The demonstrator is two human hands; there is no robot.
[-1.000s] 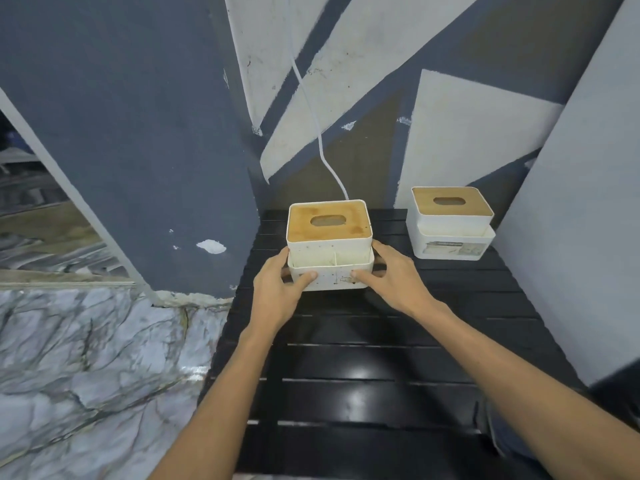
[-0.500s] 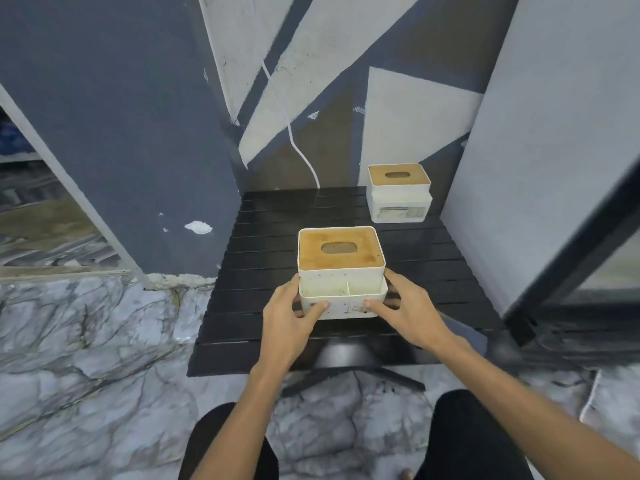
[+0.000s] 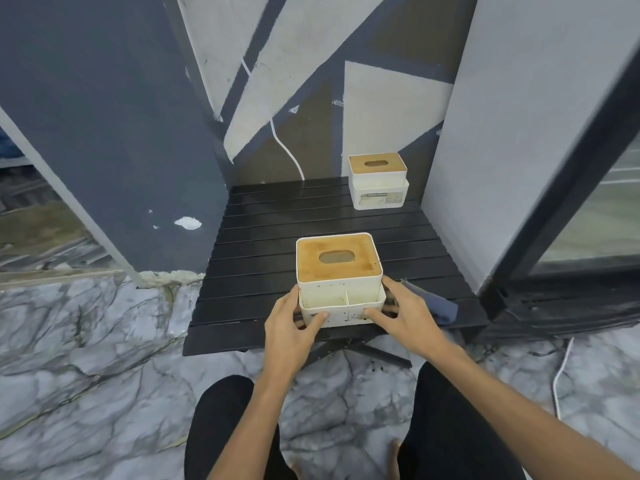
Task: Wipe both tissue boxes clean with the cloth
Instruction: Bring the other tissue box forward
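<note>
A white tissue box with a wooden lid (image 3: 339, 271) stands near the front edge of the low black slatted table (image 3: 263, 258). My left hand (image 3: 291, 323) grips its lower left side and my right hand (image 3: 401, 313) grips its lower right side, thumbs on the front. Its white front is speckled with dirt. A second white tissue box with a wooden lid (image 3: 378, 181) stands at the table's back right corner. A dark blue cloth (image 3: 440, 306) lies on the table just right of my right hand, partly hidden by it.
Grey painted walls close in the table on the left, back and right. A white cable (image 3: 284, 150) hangs down the back wall. Marble floor lies around the table, with another white cable (image 3: 561, 372) at the right. My knees in black trousers are below the table's front edge.
Both hands have drawn the near tissue box from the back of the table toward its front edge. The view pulled back, and the blue cloth has come into sight.
</note>
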